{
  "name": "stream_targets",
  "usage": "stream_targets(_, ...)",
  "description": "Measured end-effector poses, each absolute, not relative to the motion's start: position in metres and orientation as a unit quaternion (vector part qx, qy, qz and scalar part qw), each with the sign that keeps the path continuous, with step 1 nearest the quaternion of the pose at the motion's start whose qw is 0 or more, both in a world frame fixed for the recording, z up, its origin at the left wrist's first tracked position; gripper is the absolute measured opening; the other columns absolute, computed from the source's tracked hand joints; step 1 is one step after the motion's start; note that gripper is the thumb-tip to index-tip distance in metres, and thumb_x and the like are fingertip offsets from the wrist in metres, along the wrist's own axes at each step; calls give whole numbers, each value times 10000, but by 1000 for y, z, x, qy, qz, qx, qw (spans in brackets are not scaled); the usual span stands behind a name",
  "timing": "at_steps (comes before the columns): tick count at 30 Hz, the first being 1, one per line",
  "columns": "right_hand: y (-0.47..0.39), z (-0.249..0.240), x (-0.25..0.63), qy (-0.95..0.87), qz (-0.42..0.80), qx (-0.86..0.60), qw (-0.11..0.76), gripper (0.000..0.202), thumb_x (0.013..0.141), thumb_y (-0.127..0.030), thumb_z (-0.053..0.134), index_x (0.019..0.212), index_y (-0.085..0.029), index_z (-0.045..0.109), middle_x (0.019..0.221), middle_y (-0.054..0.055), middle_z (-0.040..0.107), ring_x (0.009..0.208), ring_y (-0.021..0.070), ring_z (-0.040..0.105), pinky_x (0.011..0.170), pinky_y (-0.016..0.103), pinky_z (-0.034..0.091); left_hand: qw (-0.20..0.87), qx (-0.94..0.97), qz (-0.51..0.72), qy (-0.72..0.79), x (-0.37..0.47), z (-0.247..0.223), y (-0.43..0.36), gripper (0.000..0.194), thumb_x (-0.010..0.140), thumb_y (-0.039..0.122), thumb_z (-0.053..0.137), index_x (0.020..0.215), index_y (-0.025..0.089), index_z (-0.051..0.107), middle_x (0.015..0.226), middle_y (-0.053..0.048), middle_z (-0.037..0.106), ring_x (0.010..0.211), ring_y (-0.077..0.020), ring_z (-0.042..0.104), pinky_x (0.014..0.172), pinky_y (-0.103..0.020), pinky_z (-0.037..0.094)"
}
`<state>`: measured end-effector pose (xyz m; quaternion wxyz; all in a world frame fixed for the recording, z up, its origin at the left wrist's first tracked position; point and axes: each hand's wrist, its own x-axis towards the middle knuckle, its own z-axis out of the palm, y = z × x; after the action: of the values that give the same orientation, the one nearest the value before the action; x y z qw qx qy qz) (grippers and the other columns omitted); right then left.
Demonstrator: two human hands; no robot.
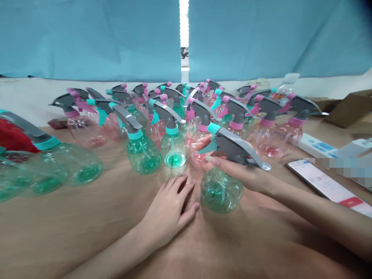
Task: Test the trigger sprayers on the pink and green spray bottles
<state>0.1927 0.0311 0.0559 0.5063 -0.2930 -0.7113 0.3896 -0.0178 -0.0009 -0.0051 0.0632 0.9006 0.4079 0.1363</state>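
Note:
A clear green spray bottle (221, 192) with a grey and turquoise trigger head is close in front of me, slightly tilted. Around its neck, just below the trigger, my right hand (236, 170) is closed; part of the grip is hidden by the spray head. My left hand (170, 205) lies palm down on the table with its fingers stretched out, holding nothing. Just beyond its fingertips stand a pale green spray bottle (173, 149) and a darker green one (143, 155). A pink spray bottle (199, 141) is partly covered by my right fingers.
Several more pink and green spray bottles crowd the back of the wooden table (116, 224). Other green bottles (84, 164) stand at the left, near a red item (16, 135). To the right are a phone (322, 180), a white power strip (316, 145) and a cardboard box (345, 106).

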Motion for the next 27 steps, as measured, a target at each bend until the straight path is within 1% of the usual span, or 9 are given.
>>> stream_targets(3, 30, 54, 191, -717, 377, -301, 503, 86, 800, -173, 645, 853, -226, 605, 1104, 32, 647, 848, 136, 638, 742, 287, 569, 69, 900, 136, 408, -18, -5, 0, 417, 930, 324, 545, 1307, 148, 524, 1330, -156, 527, 1211, -333, 482, 960, -495, 444)
stream_targets(5, 29, 53, 191, -723, 369, -317, 491, 95, 778, -135, 624, 793, -225, 597, 1052, 37, 670, 885, 158, 652, 775, 313, 572, 68, 900, 139, 406, -18, -5, 0, 411, 930, 328, 543, 1302, 154, 526, 1324, -155, 531, 1211, -335, 482, 956, -498, 446)
stream_targets(7, 28, 53, 191, -729, 365, -325, 479, 156, 775, -116, 593, 871, -237, 617, 999, 33, 682, 892, 166, 658, 782, 326, 573, 68, 901, 145, 404, -19, -6, 0, 402, 932, 333, 540, 1298, 165, 527, 1315, -148, 536, 1210, -333, 483, 955, -497, 447)
stream_targets(10, 28, 52, 193, -741, 357, -312, 474, 320, 778, -87, 542, 1042, -252, 614, 1004, 31, 680, 881, 162, 656, 727, 310, 574, 66, 901, 147, 403, -19, -5, -1, 397, 935, 322, 539, 1300, 166, 527, 1316, -146, 532, 1215, -333, 479, 961, -497, 440)
stream_targets(15, 30, 49, 196, -756, 359, -263, 479, 459, 735, -20, 529, 1120, -264, 580, 1139, 32, 640, 864, 142, 650, 775, 324, 560, 73, 901, 142, 405, -19, -4, -2, 400, 929, 311, 543, 1301, 161, 533, 1316, -145, 532, 1206, -330, 487, 961, -487, 439)
stream_targets(18, 32, 48, 195, -751, 359, -261, 489, 485, 741, -22, 533, 1167, -254, 542, 1200, 50, 610, 848, 134, 654, 812, 339, 556, 74, 900, 140, 406, -19, -4, -1, 395, 930, 306, 538, 1299, 165, 532, 1317, -144, 531, 1209, -327, 482, 958, -484, 439)
stream_targets(24, 32, 51, 194, -747, 351, -284, 489, 466, 743, -33, 543, 1157, -245, 541, 1165, 55, 616, 875, 144, 659, 832, 329, 552, 76, 900, 137, 406, -19, -4, 0, 407, 936, 316, 529, 1318, 177, 509, 1331, -143, 522, 1212, -324, 476, 954, -490, 439)
stream_targets(27, 31, 51, 193, -741, 357, -293, 488, 453, 725, -37, 543, 1132, -237, 545, 1162, 59, 615, 847, 145, 662, 828, 339, 551, 79, 900, 133, 408, -18, -4, -1, 410, 933, 313, 535, 1318, 174, 512, 1328, -144, 523, 1219, -327, 474, 957, -490, 438)
